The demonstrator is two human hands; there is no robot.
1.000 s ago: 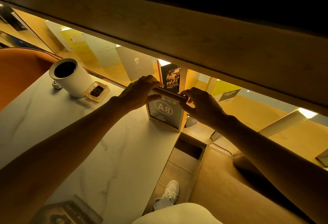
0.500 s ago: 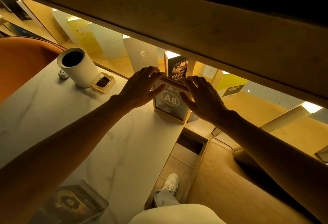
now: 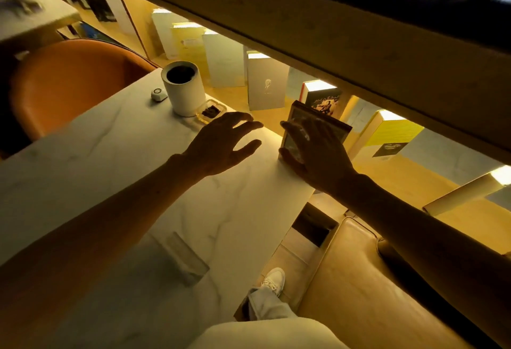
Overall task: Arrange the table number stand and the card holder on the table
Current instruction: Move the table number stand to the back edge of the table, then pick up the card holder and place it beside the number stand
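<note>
The table number stand (image 3: 301,116), a framed upright sign, stands at the far right corner of the white marble table (image 3: 116,160). My right hand (image 3: 315,152) is spread in front of it and hides most of its face; whether the fingers touch it I cannot tell. My left hand (image 3: 221,141) hovers open over the table to the stand's left, holding nothing. A clear card holder (image 3: 185,257) lies on the table near me, partly under my left forearm.
A white cylinder cup (image 3: 184,88), a small white device (image 3: 159,95) and a glass dish (image 3: 211,112) with dark bits stand at the table's far edge. Books (image 3: 266,83) line the lit shelf behind. An orange chair (image 3: 74,83) is left, a tan seat (image 3: 373,279) right.
Both hands have let go of the stand's top and pulled back with fingers spread. The left hand moved off to the left. The view shifted, showing more of the table.
</note>
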